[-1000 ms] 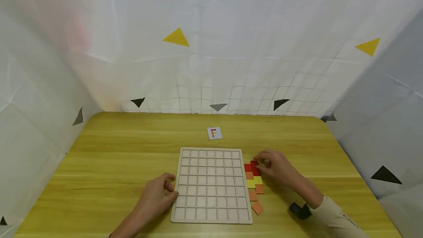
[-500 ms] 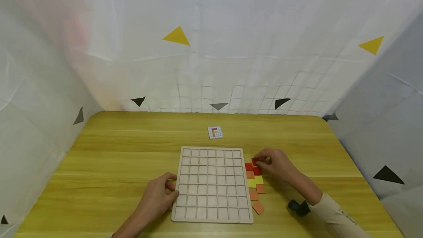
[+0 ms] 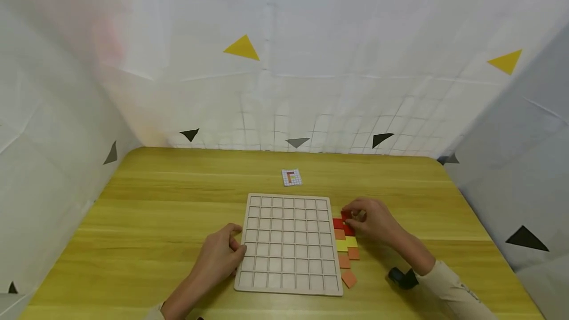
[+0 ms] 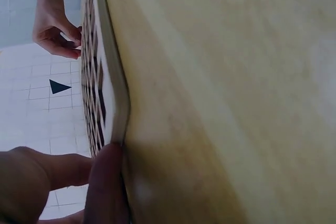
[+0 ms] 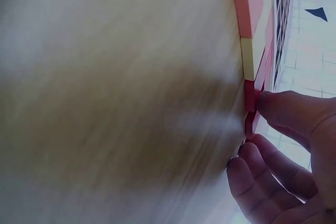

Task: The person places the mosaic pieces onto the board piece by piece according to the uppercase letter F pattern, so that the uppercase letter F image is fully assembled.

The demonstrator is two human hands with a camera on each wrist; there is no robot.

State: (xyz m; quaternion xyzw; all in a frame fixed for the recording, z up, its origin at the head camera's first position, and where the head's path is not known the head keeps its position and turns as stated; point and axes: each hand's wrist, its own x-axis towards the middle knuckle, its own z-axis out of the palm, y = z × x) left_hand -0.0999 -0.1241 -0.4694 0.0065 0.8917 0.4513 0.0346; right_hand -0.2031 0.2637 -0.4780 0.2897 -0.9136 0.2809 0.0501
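Note:
A pale wooden grid board point(image 3: 288, 245) lies flat on the table. My left hand point(image 3: 219, 253) holds its left edge, thumb and index finger against the rim; in the left wrist view the thumb point(image 4: 106, 177) presses the board's corner. To the right of the board, my right hand point(image 3: 373, 219) pinches a small square red tile point(image 3: 346, 216) between thumb and fingers. That tile stays low at the table, at the far end of a cluster of tiles. Beside it lie two more red tiles, one of them a red tile point(image 3: 338, 223) next to the board.
Yellow tiles point(image 3: 342, 245) and several orange tiles run along the board's right side, with one loose orange tile point(image 3: 348, 279) turned askew nearest me. A small pattern card point(image 3: 292, 177) lies beyond the board. A black object point(image 3: 402, 278) sits by the right sleeve.
My left hand and the board have shifted slightly away from me. My right hand has straightened the far red tile and drawn it a little away from the other red tiles.

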